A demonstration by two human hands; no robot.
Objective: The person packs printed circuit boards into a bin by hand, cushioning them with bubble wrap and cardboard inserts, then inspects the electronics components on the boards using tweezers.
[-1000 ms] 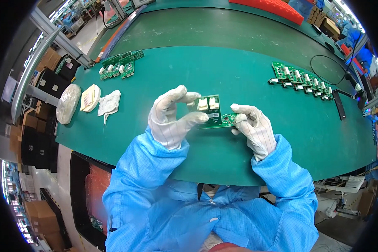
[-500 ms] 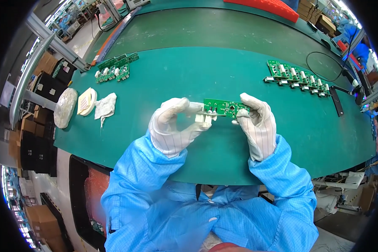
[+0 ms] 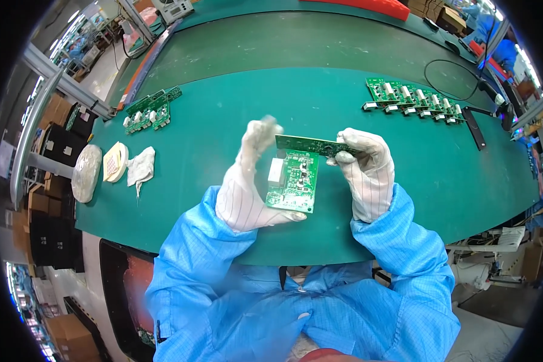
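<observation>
Far left on the desk, a cluster of boards; then the left hand, spread wide now, fingertips blurred, thumb at the lower edge of the circuit assembly. And that's swung round above mid-desk: the larger board, edge-on half a second ago, shows its component face (white block included), open to inspection. The right hand pinches the narrow board's right end; beyond, a row of boards.

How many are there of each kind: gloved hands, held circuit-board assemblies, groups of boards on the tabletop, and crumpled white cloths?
Gloved hands: 2 (left hand, right hand)
Held circuit-board assembly: 1
Board groups: 2 (left group, right group)
Crumpled white cloth: 1
Total: 6
</observation>
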